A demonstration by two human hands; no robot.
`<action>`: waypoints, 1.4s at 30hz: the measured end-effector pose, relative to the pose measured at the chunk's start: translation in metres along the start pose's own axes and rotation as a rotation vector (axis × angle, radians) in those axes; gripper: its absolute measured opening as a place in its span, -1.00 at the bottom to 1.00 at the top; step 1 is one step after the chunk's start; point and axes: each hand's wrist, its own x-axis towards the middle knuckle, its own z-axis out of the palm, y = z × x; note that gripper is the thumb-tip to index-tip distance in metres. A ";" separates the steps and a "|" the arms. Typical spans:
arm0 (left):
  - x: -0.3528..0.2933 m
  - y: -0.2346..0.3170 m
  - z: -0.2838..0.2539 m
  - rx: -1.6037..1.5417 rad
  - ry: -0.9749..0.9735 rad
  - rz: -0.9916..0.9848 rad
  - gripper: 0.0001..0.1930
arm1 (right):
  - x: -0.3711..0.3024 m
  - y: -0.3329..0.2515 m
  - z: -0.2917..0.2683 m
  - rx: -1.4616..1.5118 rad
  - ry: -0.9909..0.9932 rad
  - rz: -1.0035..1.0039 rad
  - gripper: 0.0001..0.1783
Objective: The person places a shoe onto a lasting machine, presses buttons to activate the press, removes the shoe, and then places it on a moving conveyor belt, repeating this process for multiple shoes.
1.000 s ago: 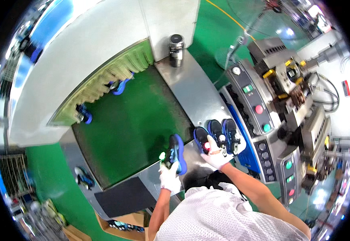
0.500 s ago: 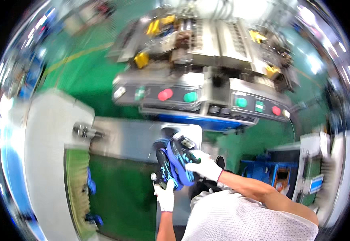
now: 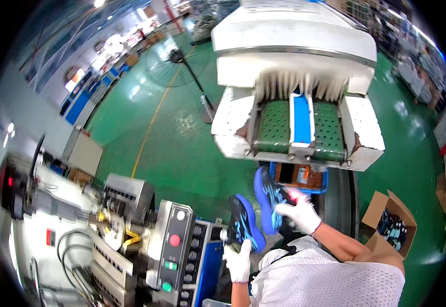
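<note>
My left hand [image 3: 238, 261], in a white glove, grips a black and blue sports shoe [image 3: 243, 224] by its lower end. A matching shoe [image 3: 269, 200] is in my right hand [image 3: 300, 215], also gloved, with the fingers around its side. Both shoes point away from me with their blue-purple soles turned toward each other, a small gap between them. The right shoe sits slightly higher and farther out. Part of each hand's grip is hidden behind the shoe.
Ahead stands a white conveyor machine [image 3: 294, 66] with two green perforated belts [image 3: 274, 125] under a hanging fringe. Below it is a blue crate [image 3: 312, 190]. A control panel [image 3: 169, 245] with buttons lies left, a cardboard box [image 3: 404, 215] right, a floor fan [image 3: 195, 77] beyond.
My view has turned right, from the button-panel machine to the conveyor machine. The shoes, side by side before, are now apart, one in each hand.
</note>
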 end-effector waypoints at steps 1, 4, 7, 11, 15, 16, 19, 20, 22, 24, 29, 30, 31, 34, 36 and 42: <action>0.021 0.014 0.009 -0.015 -0.057 0.100 -0.33 | -0.002 -0.037 -0.015 -0.011 0.163 0.159 -0.26; 0.094 0.090 0.056 -0.066 -0.151 0.398 -0.32 | 0.039 -0.072 -0.077 -0.087 0.525 0.079 -0.19; 0.144 0.192 0.131 -0.009 -0.293 0.508 -0.24 | 0.089 -0.074 -0.144 -0.361 0.701 -0.075 -0.11; 0.230 0.227 0.262 0.218 -0.262 0.810 -0.24 | 0.179 -0.016 -0.194 -0.663 0.806 -0.092 -0.10; 0.297 0.262 0.333 0.298 -0.144 0.862 -0.23 | 0.274 -0.032 -0.219 -0.826 0.722 0.104 -0.16; 0.309 0.274 0.342 0.302 -0.152 0.842 -0.22 | 0.301 -0.036 -0.227 -0.950 0.739 0.194 -0.17; 0.283 0.284 0.317 0.205 -0.325 0.729 -0.28 | 0.321 -0.039 -0.241 -1.001 0.866 -0.082 -0.18; 0.281 0.246 0.312 0.071 -0.211 0.801 -0.33 | 0.319 -0.031 -0.228 -1.012 1.029 -0.437 -0.18; 0.253 0.189 0.240 0.126 -0.263 0.890 -0.37 | 0.279 -0.047 -0.145 -0.759 0.760 -0.638 -0.38; 0.214 0.092 0.181 0.162 -0.368 0.766 -0.51 | 0.234 -0.054 -0.076 -0.368 0.522 -0.717 -0.47; 0.081 -0.157 -0.009 0.530 -0.226 -0.085 -0.54 | 0.157 0.073 0.071 -0.341 -0.819 0.009 -0.36; 0.035 -0.192 -0.055 0.473 -0.098 -0.241 -0.54 | 0.139 0.097 0.096 -0.448 -1.001 0.088 -0.34; -0.020 -0.235 -0.090 0.435 0.106 -0.355 -0.56 | 0.118 0.105 0.121 -0.523 -1.097 0.059 -0.33; -0.194 -0.336 -0.154 0.340 0.673 -0.872 -0.58 | 0.055 0.113 0.190 -0.726 -1.296 -0.121 -0.33; -0.284 -0.376 -0.154 0.217 1.141 -1.029 -0.62 | 0.021 0.124 0.222 -0.747 -1.368 -0.143 -0.34; -0.401 -0.469 -0.080 -0.109 1.344 -1.333 -0.52 | -0.049 0.156 0.297 -1.053 -1.563 -0.424 -0.36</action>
